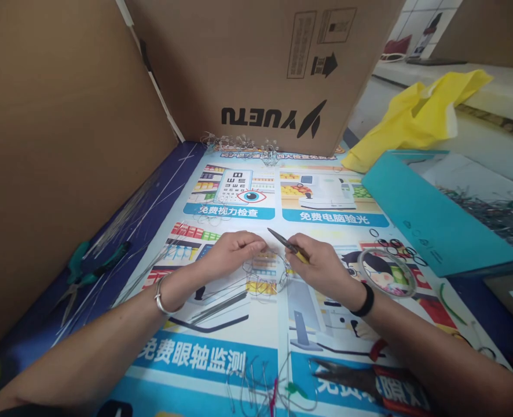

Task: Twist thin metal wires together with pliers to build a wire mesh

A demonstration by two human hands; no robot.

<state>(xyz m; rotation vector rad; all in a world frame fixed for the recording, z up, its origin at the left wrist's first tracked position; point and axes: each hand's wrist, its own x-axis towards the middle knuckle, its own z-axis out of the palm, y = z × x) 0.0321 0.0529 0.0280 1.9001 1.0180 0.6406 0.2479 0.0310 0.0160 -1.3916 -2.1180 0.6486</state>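
My left hand point(234, 253) is closed, thumb against fingers, on a thin wire point(263, 289) that curls in loops below and between my hands. In my right hand point(321, 267) I grip long-nose pliers point(279, 236) with dark pointed jaws and yellow on the handle. Their tip points up and left, close to my left fingertips but apart from them. Beneath my left wrist lie several straight wire pieces point(219, 307) on the printed poster point(256, 234). Exactly where the wire ends in my left fingers is hidden.
Teal-handled pliers point(80, 269) and long wires lie left. Shaped wires point(256, 385) and scissors point(356, 376) are near the front. Right are a clear ring point(363, 272), small black rings point(395, 246), a teal box point(417, 214) of wires and a yellow bag point(406, 124). Cardboard point(256, 69) stands behind.
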